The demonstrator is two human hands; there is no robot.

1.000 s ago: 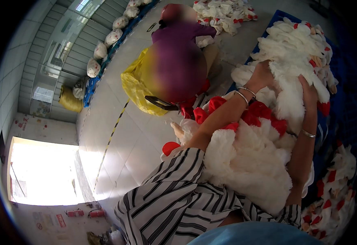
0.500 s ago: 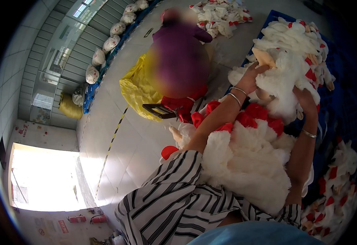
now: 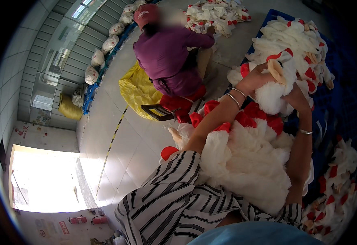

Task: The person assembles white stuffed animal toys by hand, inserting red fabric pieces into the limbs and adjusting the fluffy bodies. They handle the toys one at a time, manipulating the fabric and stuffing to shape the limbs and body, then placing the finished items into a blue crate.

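Both my hands hold a white plush toy skin (image 3: 269, 98), limp and unstuffed, with a beige ear-shaped flap and red fabric close by. My left hand (image 3: 256, 81) has its fingers closed on the skin next to the beige flap (image 3: 276, 72). On the other side, my right hand (image 3: 299, 100) grips the fluffy white edge; some of its fingertips are hidden in the fur. More white plush skins with red parts (image 3: 252, 159) lie heaped over my lap, beneath my forearms. Just beyond my hands is a large pile of similar skins (image 3: 286, 36).
The far pile rests on a blue pallet (image 3: 273, 14). Another heap of skins (image 3: 329, 200) lies at lower right, and one more (image 3: 217, 16) on the floor ahead. A co-worker in purple (image 3: 168, 57) sits ahead left beside a yellow sack (image 3: 139, 90). Stuffed bags (image 3: 98, 58) line the left wall.
The plush skin, spread out before, is now bunched between my hands, its beige flap turned upright. My right hand has moved slightly left. The co-worker's head has shifted left.
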